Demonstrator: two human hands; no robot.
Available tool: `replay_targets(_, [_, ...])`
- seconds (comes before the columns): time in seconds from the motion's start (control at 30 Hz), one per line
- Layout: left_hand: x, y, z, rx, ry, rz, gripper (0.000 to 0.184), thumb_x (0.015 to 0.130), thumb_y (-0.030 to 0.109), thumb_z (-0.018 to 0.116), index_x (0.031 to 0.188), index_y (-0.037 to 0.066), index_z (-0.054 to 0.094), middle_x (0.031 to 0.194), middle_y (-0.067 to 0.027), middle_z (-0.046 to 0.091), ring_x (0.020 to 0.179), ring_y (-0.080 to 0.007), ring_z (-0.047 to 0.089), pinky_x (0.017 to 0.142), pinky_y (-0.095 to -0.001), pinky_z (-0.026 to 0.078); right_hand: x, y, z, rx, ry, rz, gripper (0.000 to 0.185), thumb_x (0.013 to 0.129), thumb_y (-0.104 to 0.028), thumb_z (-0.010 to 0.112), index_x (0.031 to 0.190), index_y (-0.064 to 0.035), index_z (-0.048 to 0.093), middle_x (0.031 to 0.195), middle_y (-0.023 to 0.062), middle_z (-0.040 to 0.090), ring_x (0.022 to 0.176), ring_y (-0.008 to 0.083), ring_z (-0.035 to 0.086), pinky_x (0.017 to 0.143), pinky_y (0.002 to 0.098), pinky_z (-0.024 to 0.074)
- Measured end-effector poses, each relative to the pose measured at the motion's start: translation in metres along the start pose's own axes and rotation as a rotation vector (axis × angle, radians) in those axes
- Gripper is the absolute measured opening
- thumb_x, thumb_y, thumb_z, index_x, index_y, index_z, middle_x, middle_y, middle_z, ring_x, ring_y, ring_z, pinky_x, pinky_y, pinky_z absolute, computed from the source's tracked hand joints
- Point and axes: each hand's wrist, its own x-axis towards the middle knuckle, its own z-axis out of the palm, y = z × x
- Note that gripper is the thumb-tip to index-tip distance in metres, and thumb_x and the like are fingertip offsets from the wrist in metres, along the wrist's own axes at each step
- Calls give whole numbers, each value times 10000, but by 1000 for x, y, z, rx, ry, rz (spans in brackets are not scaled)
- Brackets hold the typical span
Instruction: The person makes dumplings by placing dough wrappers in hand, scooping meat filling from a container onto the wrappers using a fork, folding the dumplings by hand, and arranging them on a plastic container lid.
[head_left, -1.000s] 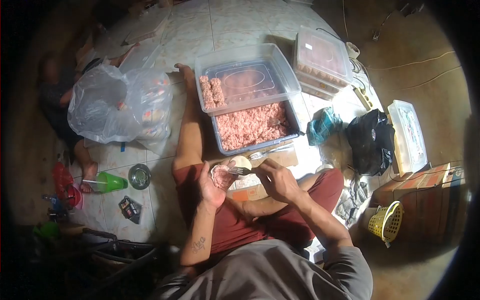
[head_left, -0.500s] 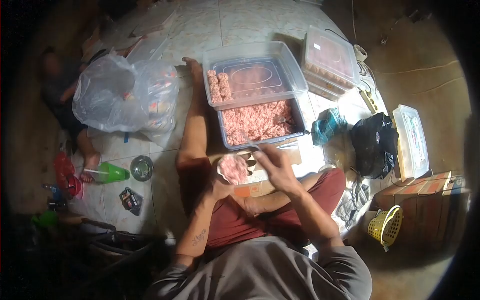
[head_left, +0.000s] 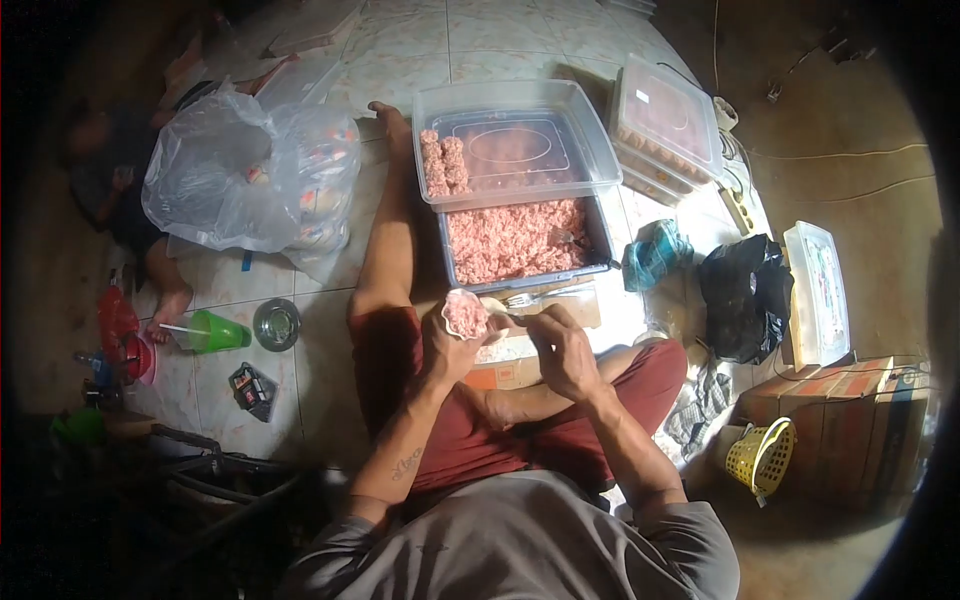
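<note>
My left hand (head_left: 452,345) is closed around a white, wavy-rimmed wrapper or cup (head_left: 446,317) filled with pink minced mixture (head_left: 466,315). Close by on its right, my right hand (head_left: 563,350) grips a thin utensil (head_left: 516,320) that points toward the filled opening. Whether this is a spoon or a fork I cannot tell. Beyond both hands stands a dark blue tub (head_left: 612,262) of pink mince (head_left: 515,240), with a dark utensil lying in it. A clear plastic container (head_left: 590,185) rests over the tub's far part, with two mince rolls (head_left: 443,165) at its left end.
Lidded clear boxes (head_left: 665,115) are stacked at the back right. A black bag (head_left: 745,300) and a yellow basket (head_left: 760,458) are to the right. A large clear bag (head_left: 250,180), green cup (head_left: 215,332) and glass bowl (head_left: 277,325) stand left, where another person (head_left: 120,180) sits.
My left hand has tilted the filled wrapper more upright and raised it slightly. My right hand has drawn a little right and down, with the utensil lowered to the wrapper's side.
</note>
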Motion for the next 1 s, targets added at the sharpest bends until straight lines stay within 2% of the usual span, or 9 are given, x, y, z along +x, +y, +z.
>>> replay_targets(0.07, [4,12,-3,-36,44,-116,420,721,191,944,900,34,599,767,2,591,736,-112,586,672,-292,509,-8,4,6,36,1,110,184,1000,-49,559,1122,18,678,886,142,612,806,324,616,711,397,482])
replay_targets(0.2, [5,-3,-6,-196,61,19,491,719,168,946,1005,47,565,875,7,584,757,-112,587,686,-277,513,-34,20,25,930,-167,546,218,1051,-83,548,1198,-12,692,854,-69,504,759,39,424,659,202,361])
replay_targets(0.27, [-2,-13,6,-516,-11,-53,458,735,131,932,1009,45,576,874,2,596,748,-112,596,637,-284,518,-36,20,44,832,-129,424,228,1024,-31,558,1212,-17,687,857,-11,546,745,104,479,667,250,403])
replay_targets(0.37, [-2,-13,12,-80,33,129,398,766,243,918,956,37,636,807,-31,658,716,-123,601,656,-301,519,-21,10,48,206,63,-31,139,1016,-19,571,1112,28,660,908,43,578,778,149,515,699,294,437])
replay_targets(0.53, [12,10,-2,41,301,5,420,766,315,918,872,29,629,774,-7,620,695,-122,553,672,-291,498,-26,23,25,240,38,169,205,995,-27,616,1185,44,643,988,88,638,917,187,604,818,296,471])
replay_targets(0.67, [10,7,-28,6,-46,-120,383,788,233,905,942,24,624,845,-16,636,757,-116,562,708,-290,501,-33,43,24,530,-2,534,340,956,-84,718,1252,67,644,1063,58,694,988,121,603,868,279,494])
replay_targets(0.73, [11,14,-26,-59,92,-66,380,761,230,921,907,35,629,832,-25,647,758,-125,587,697,-308,508,-27,46,25,485,226,417,272,965,-111,701,1201,23,694,888,35,711,781,90,577,693,299,483])
replay_targets(0.9, [6,27,-26,-125,97,-71,373,834,290,870,866,50,587,789,19,543,731,-109,498,690,-281,444,14,57,-14,-133,261,318,352,948,-42,635,1298,-32,671,1150,138,741,853,218,675,784,325,516])
replay_targets(1.0, [6,23,-28,-99,78,-159,392,843,328,860,867,46,588,796,17,553,738,-113,502,687,-288,444,23,78,-23,-620,299,-70,553,924,-27,556,1474,-79,518,1311,144,674,932,293,666,854,393,499])
